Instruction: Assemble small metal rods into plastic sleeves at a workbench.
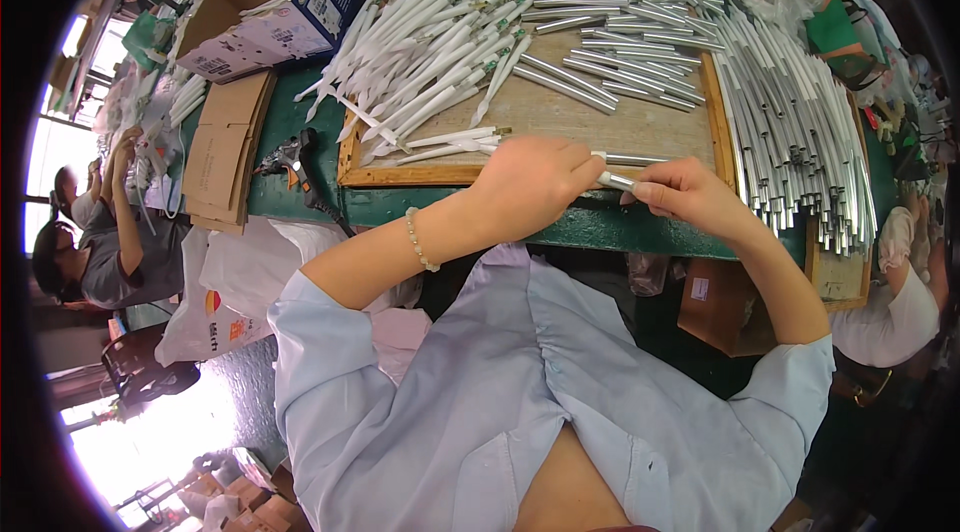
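Observation:
Above the near edge of a wood-framed tray [410, 176], my two hands meet at a slim white-and-silver tube [618, 180]. My left hand [535, 177], a beaded bracelet at its wrist, is closed round the white end. The silver end is pinched between the thumb and fingers of my right hand [690, 194]. White sticks with pointed tips [420, 52] are heaped in the left of the tray, and several lie beside my left hand. Loose silver tubes [630, 52] fill its back and right.
Right of the tray, long white-and-silver tubes [790, 122] lie stacked. On the green table [375, 204] at left are a hot glue gun [295, 167], flattened cardboard [225, 147] and an open carton [270, 17]. A white plastic bag [235, 282] hangs below. People sit at both sides.

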Tool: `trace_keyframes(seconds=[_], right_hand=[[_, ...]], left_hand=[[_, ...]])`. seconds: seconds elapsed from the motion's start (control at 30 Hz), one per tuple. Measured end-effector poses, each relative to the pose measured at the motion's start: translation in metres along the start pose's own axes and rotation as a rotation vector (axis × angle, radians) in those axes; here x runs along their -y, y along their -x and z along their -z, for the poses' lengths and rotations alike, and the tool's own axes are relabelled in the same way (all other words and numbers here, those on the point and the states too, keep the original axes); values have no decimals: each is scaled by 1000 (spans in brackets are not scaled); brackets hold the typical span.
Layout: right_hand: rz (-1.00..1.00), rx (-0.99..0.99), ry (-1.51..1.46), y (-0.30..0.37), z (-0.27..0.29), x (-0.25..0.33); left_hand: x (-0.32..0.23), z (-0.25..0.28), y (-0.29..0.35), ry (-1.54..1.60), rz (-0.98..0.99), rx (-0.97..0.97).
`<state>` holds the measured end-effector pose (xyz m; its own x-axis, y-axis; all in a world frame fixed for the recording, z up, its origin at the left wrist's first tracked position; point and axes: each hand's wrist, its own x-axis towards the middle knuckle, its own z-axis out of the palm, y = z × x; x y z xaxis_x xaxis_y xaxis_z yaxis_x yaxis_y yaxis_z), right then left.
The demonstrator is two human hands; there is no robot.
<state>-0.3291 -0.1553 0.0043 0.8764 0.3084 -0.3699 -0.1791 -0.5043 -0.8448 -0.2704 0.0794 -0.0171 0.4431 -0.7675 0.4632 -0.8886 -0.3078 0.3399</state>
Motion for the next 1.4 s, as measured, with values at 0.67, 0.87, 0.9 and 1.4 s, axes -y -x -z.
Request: trace_keyframes(seconds=[0.67, 0.87, 0.9, 1.4], right_hand=[[226, -178, 293, -1, -5, -4], [606, -513, 934, 9, -20, 14], [646, -528, 1085, 10, -20, 18], [-96, 117, -205, -3, 1, -3]], left_hand=[[2, 2, -4, 57, 47, 69], [3, 3, -1, 340, 299, 207], [2, 4, -2, 262, 252, 168], [11, -1, -6, -18, -104, -34]])
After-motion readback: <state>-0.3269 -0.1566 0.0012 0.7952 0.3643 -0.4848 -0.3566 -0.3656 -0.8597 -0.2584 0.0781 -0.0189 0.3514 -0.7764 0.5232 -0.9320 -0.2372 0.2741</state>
